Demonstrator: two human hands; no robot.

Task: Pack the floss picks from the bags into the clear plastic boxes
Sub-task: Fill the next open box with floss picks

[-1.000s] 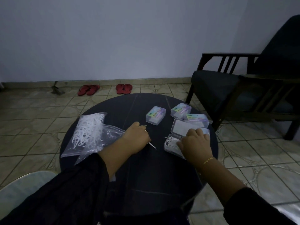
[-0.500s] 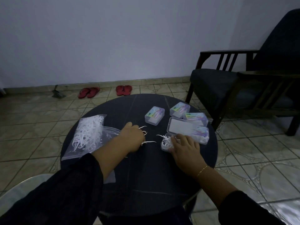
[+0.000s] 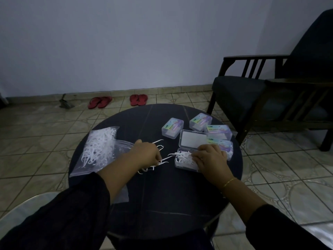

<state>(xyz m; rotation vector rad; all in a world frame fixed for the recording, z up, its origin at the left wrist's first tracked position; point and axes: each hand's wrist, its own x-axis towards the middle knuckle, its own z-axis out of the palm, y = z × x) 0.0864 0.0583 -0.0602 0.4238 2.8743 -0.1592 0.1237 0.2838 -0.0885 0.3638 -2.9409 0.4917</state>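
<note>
White picks (image 3: pixel 184 157) fill the open box (image 3: pixel 185 162) at the right of the dark round counter (image 3: pixel 162 195); its lid (image 3: pixel 192 139) lies flat behind it. My right hand (image 3: pixel 210 157) lies over the box's right end, fingers bent down onto the heap; whether that grip has closed on any pick I cannot tell. My left hand (image 3: pixel 146 154) sits near counter centre, fingers curled, pinching a few loose picks (image 3: pixel 161 162). Other loose ones lie on the counter just beyond and just below the knuckles.

Bag (image 3: pixel 98 150): clear, zip type, on the left of the counter and hanging over its edge, a mass of picks inside. My left forearm crosses its mouth end.

Closed boxes with coloured labels: one (image 3: pixel 172 127) at mid-back, one (image 3: pixel 200 121) further right, one (image 3: pixel 219 132) beside the lid, and one (image 3: pixel 223 146) partly under my right hand.

Floor is tiled. Two pairs of red sandals (image 3: pixel 118 101) by the wall. Dark armchair (image 3: pixel 270 91) at right.
</note>
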